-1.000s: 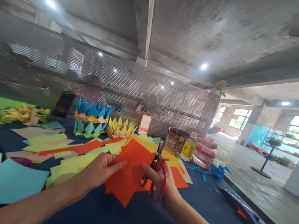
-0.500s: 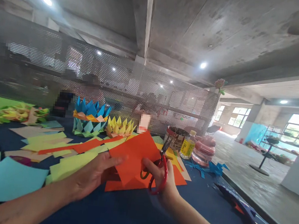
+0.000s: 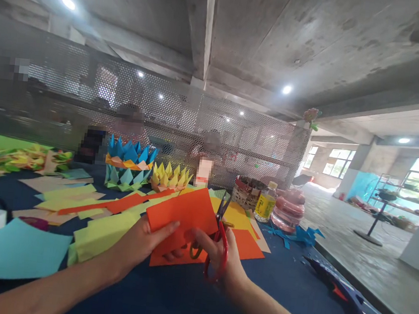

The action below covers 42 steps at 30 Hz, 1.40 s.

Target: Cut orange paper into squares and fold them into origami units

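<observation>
An orange paper sheet is held up in front of me, over the table. My left hand is closed on its left side, thumb on top and fingers beneath. My right hand pinches the sheet's right side while also carrying red-handled scissors, whose blades point up and away. Whether the blades are parted is hard to tell. Under the held sheet, more orange paper lies on the dark blue table, partly hidden by the paper and my hands.
Left lie yellow-green sheets and a light blue sheet. Folded-paper rings stand behind. Toward the right are a yellow-labelled bottle, a pink clear container, blue scraps and a dark glue gun. People sit beyond a perforated screen.
The orange sheet has turned from a corner-up diamond to a more level, tilted-back position. My right hand and the scissors have shifted slightly left. Both hands keep their hold.
</observation>
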Available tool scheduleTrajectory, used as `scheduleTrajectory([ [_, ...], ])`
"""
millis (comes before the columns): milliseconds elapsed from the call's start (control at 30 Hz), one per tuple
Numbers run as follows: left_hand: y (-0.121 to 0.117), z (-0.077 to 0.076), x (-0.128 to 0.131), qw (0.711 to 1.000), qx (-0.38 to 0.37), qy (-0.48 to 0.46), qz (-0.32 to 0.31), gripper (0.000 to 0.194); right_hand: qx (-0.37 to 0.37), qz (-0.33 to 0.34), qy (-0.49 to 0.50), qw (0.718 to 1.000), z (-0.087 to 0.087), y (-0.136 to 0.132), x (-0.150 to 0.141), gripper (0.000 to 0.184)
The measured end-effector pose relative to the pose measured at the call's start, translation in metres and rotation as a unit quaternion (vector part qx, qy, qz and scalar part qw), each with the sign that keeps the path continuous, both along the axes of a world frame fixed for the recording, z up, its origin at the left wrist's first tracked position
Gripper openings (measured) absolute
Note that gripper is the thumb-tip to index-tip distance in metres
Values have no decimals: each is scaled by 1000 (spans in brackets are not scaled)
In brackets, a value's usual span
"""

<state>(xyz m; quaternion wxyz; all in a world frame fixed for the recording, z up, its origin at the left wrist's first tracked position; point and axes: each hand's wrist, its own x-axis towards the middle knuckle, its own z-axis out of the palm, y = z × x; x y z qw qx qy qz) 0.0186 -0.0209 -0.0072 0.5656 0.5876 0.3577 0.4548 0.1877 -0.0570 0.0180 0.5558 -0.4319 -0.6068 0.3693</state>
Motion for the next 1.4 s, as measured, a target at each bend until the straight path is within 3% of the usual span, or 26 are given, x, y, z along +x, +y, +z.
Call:
scheduleTrajectory([
  [200,6,18,-9,996,30,-35,82,44,-83,45,40,995,-16,8,5,51],
  [300,9,23,-15,993,56,-50,95,41,-104,77,-33,991,-11,4,8,53],
  [467,9,24,-18,992,64,-68,88,42,-63,66,-174,981,1,-6,11,49],
  [600,6,25,-15,994,52,-72,67,49,-42,68,-223,972,2,-7,12,48],
  [1400,-3,30,-12,996,62,-33,63,45,-63,65,-207,974,1,-10,9,45],
])
